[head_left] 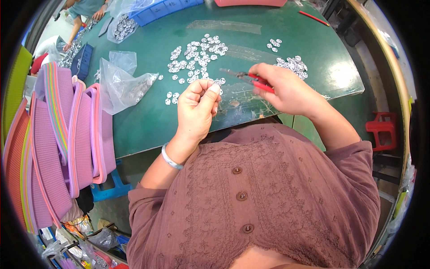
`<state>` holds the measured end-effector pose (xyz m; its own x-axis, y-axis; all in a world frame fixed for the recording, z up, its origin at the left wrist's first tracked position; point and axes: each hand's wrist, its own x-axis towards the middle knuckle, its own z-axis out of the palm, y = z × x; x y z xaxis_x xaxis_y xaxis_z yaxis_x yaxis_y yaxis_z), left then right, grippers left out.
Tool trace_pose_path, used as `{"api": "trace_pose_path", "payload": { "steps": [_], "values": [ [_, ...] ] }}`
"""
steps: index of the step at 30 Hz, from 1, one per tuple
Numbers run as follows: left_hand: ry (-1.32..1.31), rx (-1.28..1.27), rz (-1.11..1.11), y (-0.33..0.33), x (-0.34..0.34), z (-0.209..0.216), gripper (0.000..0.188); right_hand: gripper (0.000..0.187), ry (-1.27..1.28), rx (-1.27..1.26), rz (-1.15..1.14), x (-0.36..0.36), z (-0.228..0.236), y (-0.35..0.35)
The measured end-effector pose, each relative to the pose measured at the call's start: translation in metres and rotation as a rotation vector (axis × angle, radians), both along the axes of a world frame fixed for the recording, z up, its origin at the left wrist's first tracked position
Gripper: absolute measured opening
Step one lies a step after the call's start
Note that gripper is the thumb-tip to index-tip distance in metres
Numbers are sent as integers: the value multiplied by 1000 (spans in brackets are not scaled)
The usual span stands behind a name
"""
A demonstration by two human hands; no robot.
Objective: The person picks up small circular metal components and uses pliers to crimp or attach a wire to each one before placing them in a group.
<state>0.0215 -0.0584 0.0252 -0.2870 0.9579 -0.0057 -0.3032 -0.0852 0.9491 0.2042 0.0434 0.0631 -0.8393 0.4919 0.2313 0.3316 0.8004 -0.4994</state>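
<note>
My left hand [195, 107] is closed in a pinch, thumb against forefinger. A small round silvery metal piece [216, 87] shows at its fingertips. Red-handled pliers [263, 85] are in my right hand [289, 91], their jaws pointing left toward the pinched piece but apart from it. Just beyond my hands, many small silvery oval pieces with cut-out holes [192, 56] lie scattered on the green tabletop [156, 45]. A denser pile of such pieces [295, 65] rests beside my right hand. A few loose ones [169, 98] are left of my left hand.
A clear plastic bag [118, 85] with metal pieces lies on the left, near stacked purple baskets [80, 134]. At the back are a blue bin [163, 11], a pink tray [251, 2] and a red pen-like stick [314, 18]. Another person's arm [74, 33] is at far left.
</note>
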Motion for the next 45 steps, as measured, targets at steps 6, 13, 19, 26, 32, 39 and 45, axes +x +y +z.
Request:
{"api": "trace_pose_path", "payload": {
  "steps": [6,13,19,26,32,39,45],
  "values": [
    [-76,-17,7,-1,-6,1,8,28,72,-128,-261,21,6,20],
    [-346,-130,-70,-7,-26,9,5,48,52,182,-740,129,-36,96],
    [-551,1,-95,-19,-62,19,9,58,-407,376,-1132,195,-90,133],
    [-281,32,76,-43,-118,76,8,49,-294,399,-1097,207,-106,138],
    [246,-290,374,-40,-187,104,8,46,-246,443,-1128,208,-115,143],
    [513,-611,316,-18,-214,96,6,43,-233,414,-1122,210,-110,137],
    [656,-651,224,-5,-222,91,7,41,-185,432,-1085,197,-100,129]
  ]
}}
